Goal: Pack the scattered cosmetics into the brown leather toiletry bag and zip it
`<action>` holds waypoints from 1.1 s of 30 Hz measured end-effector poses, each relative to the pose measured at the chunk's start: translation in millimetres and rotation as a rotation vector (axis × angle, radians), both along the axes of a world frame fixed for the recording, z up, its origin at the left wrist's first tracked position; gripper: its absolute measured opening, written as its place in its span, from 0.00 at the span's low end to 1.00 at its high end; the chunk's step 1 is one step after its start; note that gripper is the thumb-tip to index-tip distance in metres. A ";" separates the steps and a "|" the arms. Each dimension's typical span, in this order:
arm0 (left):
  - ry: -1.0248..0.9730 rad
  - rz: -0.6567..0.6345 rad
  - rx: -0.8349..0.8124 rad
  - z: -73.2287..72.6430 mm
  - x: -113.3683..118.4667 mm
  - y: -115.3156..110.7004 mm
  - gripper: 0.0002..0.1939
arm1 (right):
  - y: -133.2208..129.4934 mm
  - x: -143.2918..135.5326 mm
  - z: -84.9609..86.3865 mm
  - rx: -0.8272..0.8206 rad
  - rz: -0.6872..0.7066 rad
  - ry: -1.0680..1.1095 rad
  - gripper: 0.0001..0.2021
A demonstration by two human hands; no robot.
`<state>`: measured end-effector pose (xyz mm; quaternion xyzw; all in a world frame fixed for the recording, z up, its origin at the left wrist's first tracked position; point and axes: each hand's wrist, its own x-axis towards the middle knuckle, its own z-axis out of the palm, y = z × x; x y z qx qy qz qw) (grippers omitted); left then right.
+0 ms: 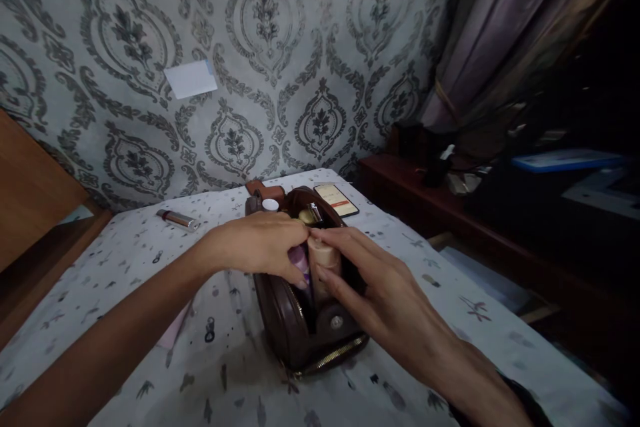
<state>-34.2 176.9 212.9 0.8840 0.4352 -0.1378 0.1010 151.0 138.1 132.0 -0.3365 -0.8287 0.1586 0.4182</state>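
Note:
A brown zippered bag (280, 313) lies open on the bed, its gold zipper facing me. My left hand (260, 240) reaches into it from the left, thumb and fingers closed around a purple container (299, 259) that is partly hidden. Beside that, my right hand (370, 273) has its thumb and fingers on a beige-capped bottle (325, 253) standing in the bag. Farther back in the bag are a yellowish bottle with a shiny cap (311, 214) and a white round lid (271, 205).
A phone with a lit screen (336, 200) lies behind the bag, near a brown leather item (265, 191). To the left is a silver and dark red tube (177, 219). A patterned sheet (200, 373) covers the bed; a dark red wooden ledge (395, 193) runs along the right.

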 end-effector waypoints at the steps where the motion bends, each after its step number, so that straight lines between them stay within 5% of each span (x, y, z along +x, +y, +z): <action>1: -0.016 -0.002 -0.006 0.5 -1.2 1.0 0.16 | 0.0 0.0 -0.5 -0.011 -0.001 -0.017 0.17; 10: -0.033 0.013 -0.050 3.0 -5.1 9.4 0.19 | 3.2 1.4 -7.1 -0.047 -0.015 -0.163 0.26; 27: -0.133 -0.088 -0.172 -7.2 -3.6 26.5 0.11 | 2.3 0.1 8.2 -0.040 0.034 -0.177 0.21; 33: -0.063 -0.076 -0.145 1.9 -5.4 26.7 0.09 | 5.6 4.8 2.2 -0.043 0.004 -0.215 0.22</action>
